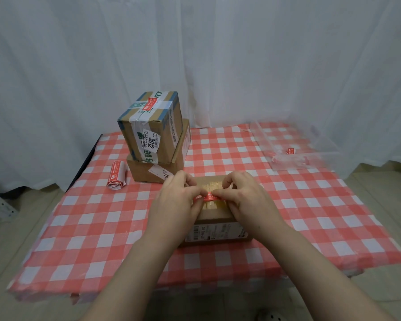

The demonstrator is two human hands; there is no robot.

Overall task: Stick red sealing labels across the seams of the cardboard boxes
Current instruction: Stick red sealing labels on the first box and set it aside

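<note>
- Red sealing label [209, 196], white-printed, spans the cardboard box's [214, 217] yellowish taped seam; its ends are hidden under fingers.
- Left hand [180, 200] and right hand [243, 196] each pinch one end.

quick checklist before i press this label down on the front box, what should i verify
1. Red label pinched at its ends by left hand and right hand: ok.
2. Label over the yellowish tape strip on the front box: ok.
3. Label centred across the seam: cannot tell, the hands cover it.
4. Label free of wrinkles: cannot tell.
5. Box flat on the tablecloth: ok.
6. Label roll on the table for the next one: ok.
</note>
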